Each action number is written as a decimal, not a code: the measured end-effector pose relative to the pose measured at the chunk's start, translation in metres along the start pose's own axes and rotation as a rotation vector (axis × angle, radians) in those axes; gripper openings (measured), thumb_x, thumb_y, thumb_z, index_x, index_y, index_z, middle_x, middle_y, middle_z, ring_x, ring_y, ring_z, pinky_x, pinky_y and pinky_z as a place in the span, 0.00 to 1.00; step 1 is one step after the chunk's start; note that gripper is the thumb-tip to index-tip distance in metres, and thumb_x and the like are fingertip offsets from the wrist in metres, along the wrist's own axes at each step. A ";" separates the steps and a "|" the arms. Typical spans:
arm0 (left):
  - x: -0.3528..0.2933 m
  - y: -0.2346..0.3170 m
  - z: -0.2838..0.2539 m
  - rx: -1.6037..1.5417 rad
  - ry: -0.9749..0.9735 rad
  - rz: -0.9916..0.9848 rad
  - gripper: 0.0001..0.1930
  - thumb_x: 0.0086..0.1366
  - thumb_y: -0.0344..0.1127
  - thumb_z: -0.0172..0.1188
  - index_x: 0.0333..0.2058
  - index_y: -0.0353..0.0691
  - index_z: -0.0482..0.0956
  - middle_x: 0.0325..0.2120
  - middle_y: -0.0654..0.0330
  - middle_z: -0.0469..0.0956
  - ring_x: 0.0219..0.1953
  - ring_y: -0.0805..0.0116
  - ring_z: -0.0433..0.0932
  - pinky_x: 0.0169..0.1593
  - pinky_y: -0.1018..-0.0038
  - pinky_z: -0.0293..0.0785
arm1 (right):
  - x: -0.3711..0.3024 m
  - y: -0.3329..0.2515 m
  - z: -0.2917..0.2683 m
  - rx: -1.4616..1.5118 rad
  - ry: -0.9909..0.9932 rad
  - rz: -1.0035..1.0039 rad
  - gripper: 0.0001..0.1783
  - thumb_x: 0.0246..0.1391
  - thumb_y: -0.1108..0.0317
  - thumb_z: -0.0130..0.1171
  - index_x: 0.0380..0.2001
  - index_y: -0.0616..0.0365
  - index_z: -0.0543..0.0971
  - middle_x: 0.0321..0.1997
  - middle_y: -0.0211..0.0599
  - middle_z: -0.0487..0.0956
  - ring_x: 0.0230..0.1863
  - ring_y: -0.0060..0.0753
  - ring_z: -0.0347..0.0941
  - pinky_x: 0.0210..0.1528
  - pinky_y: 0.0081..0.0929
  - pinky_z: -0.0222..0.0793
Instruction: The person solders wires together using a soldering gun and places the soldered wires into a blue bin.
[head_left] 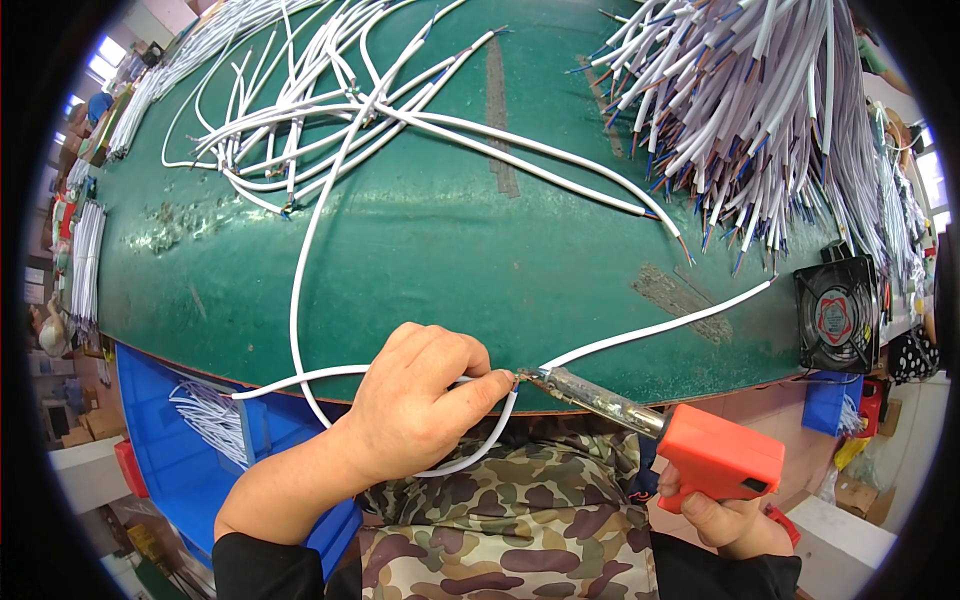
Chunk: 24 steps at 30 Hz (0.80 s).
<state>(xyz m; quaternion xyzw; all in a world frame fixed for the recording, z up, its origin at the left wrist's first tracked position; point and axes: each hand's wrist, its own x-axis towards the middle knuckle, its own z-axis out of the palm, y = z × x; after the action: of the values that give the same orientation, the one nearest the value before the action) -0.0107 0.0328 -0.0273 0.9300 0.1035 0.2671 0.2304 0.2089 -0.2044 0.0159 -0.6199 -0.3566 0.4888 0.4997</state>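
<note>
My left hand (415, 405) is closed at the table's front edge, pinching a white cable (300, 378) near its stripped end between thumb and forefinger. A loop of white cable hangs below the fingers over my camouflage apron (500, 520). My right hand (722, 518) is wrapped around the red handle of a soldering iron (715, 450). Its metal tip is at the bare wires by my left fingertips; whether it touches them I cannot tell. Another white cable length (660, 328) runs from that joint toward the right across the table.
Loose white cables (330, 130) lie tangled on the green table (420, 260) at the back left. A thick bundle of cables (750, 120) with stripped ends fills the back right. A small black fan (835, 312) stands at the right edge. A blue bin (160, 425) sits lower left.
</note>
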 end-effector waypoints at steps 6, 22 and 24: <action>0.001 0.000 0.000 0.001 -0.003 0.009 0.13 0.45 0.26 0.62 0.33 0.41 0.79 0.25 0.64 0.71 0.25 0.66 0.69 0.28 0.69 0.58 | -0.001 0.002 -0.001 0.042 -0.001 0.003 0.13 0.52 0.66 0.61 0.37 0.64 0.78 0.31 0.36 0.79 0.29 0.28 0.75 0.31 0.24 0.72; 0.000 0.000 0.002 0.040 -0.008 0.036 0.12 0.45 0.26 0.63 0.32 0.41 0.79 0.26 0.64 0.70 0.27 0.66 0.69 0.29 0.69 0.59 | -0.003 0.004 0.002 0.081 -0.023 0.020 0.18 0.53 0.62 0.62 0.39 0.66 0.75 0.31 0.38 0.77 0.29 0.29 0.74 0.32 0.26 0.72; 0.000 0.000 0.002 0.040 -0.013 0.035 0.12 0.45 0.26 0.63 0.32 0.41 0.79 0.26 0.64 0.70 0.27 0.66 0.69 0.29 0.69 0.60 | -0.003 0.004 0.002 0.101 -0.001 0.010 0.12 0.54 0.67 0.59 0.36 0.66 0.77 0.31 0.38 0.78 0.30 0.30 0.75 0.33 0.26 0.72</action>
<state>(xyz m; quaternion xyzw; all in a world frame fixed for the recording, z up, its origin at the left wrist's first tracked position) -0.0095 0.0322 -0.0284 0.9379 0.0909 0.2628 0.2075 0.2057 -0.2072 0.0129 -0.5954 -0.3285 0.5089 0.5278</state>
